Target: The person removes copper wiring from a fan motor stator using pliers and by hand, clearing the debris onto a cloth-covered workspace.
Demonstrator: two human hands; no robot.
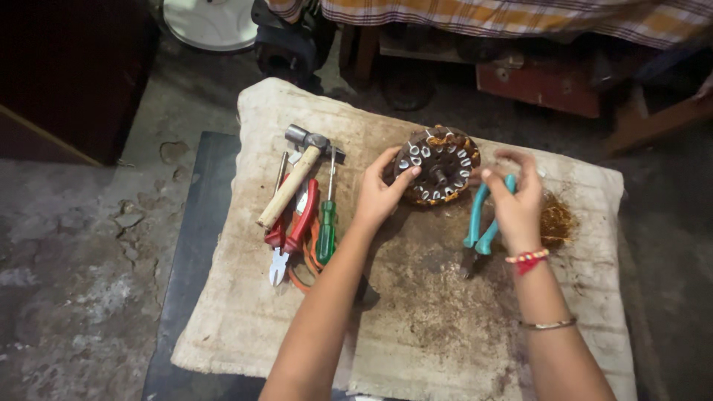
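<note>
A round motor stator (pixel 438 165) with copper windings and pale slot liners stands tilted on a stained cloth (pixel 416 327). My left hand (pixel 379 194) grips its left rim with fingers and thumb. My right hand (pixel 514 199) is beside the stator's right edge, holding teal-handled pliers (pixel 479 226) whose jaws point down toward me. Fingers of that hand pinch at the stator's edge.
Left on the cloth lie a wooden-handled hammer (pixel 293 178), red-handled cutters (pixel 291 226), a green screwdriver (pixel 326 223) and a thin metal tool. A tangle of copper wire (pixel 555 221) lies right of my right hand. The cloth covers a dark board on a concrete floor.
</note>
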